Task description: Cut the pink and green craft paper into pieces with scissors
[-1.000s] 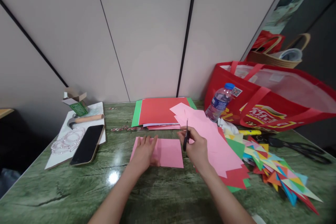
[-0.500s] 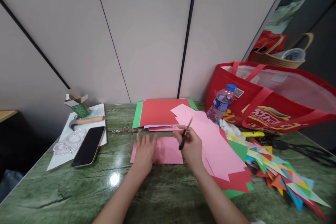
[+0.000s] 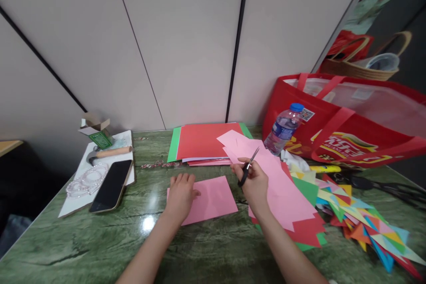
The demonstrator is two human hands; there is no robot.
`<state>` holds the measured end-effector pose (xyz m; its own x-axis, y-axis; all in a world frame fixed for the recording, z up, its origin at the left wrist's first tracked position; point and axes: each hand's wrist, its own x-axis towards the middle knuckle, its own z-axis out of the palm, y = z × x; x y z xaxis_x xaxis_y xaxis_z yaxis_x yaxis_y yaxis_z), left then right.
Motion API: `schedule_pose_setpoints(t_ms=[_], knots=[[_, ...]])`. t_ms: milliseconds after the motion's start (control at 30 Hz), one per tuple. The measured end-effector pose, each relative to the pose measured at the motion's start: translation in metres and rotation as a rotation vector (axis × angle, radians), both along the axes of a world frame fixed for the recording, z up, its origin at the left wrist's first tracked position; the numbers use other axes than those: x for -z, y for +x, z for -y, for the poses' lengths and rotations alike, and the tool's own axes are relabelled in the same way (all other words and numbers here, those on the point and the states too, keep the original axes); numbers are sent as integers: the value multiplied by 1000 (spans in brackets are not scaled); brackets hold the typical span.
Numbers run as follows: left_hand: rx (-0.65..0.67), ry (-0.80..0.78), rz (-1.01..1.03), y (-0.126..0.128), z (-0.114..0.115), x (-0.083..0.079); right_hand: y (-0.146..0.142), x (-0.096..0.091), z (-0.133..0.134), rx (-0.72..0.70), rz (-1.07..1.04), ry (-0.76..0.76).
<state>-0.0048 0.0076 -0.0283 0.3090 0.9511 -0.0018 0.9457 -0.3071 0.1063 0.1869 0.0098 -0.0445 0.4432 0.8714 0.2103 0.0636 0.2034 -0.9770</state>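
Scissors (image 3: 246, 172) beside a loose pink sheet (image 3: 214, 199): a weak hold and close neighbours are the main risks

The left hand (image 3: 181, 193) lies over the left end of the pink sheet, fingers forward and thumb out across the paper; whether it pinches the edge or merely rests there, I cannot tell. The sheet sits on the table (image 3: 199, 253) between the two hands, slightly skewed, its right end uncovered. With contact at one end only, it could swivel or slide on the smooth top if pushed, and any line cut in it could then run crooked.

The right hand (image 3: 256, 186) grasps the scissors by the dark handles, their blades pointing up and away, apart from the sheet. The blades look closed, though they are small in view. Should they be brought across carelessly, the left thumb would be the part most exposed.

Right under that hand spread the fanned pink sheets (image 3: 279, 195), with red and green ones beneath. A dragging wrist could shift them, or the tips could nick the top one.

Farther out, the paper stack (image 3: 208, 140) lies behind the pink sheet, near enough to be nudged. The bottle (image 3: 282, 129) leans against the red bag (image 3: 336, 142); if the bag sagged, it could topple onto the paper. The folded paper pieces (image 3: 369, 222) at the right could scatter under a sweeping forearm.
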Motion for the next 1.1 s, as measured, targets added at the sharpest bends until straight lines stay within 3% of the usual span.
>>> schedule_pose_setpoints(t_ms=[333, 867, 1000, 1100], knots=[[91, -171, 81, 8, 1, 7, 0, 6, -2, -5, -22, 10], [66, -105, 203, 11, 4, 8, -1, 5, -1, -29, -29, 6], [70, -160, 320, 0, 2, 0, 1, 3, -2, -12, -28, -5], [74, -226, 494, -22, -1, -16, 4, 1, -3, 2, -84, -24]])
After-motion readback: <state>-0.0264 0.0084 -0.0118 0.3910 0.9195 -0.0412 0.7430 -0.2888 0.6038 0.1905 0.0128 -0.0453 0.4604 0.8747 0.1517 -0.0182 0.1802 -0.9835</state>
